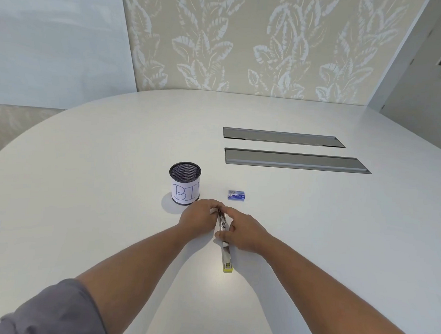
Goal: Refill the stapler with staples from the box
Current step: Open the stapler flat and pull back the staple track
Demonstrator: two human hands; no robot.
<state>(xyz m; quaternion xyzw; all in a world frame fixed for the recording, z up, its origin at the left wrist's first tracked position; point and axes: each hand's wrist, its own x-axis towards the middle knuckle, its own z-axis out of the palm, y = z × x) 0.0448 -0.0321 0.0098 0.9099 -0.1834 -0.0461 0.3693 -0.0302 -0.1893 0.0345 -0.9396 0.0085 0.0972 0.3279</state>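
Observation:
A slim metal stapler (226, 254) with a yellow-green near end lies lengthwise on the white table (111, 186), swung out flat. My left hand (198, 220) grips its far end from the left. My right hand (244, 233) holds the same part from the right, thumb pressed on the metal rail. The far end of the stapler is hidden between my fingers. A small blue staple box (236, 195) lies shut on the table just beyond my hands, apart from them.
A black mesh cup (185, 182) with a paper label reading "BIN" stands left of the staple box, close to my left hand. Two long grey cable hatches (296, 161) are set into the table farther back on the right. A patterned wall stands behind.

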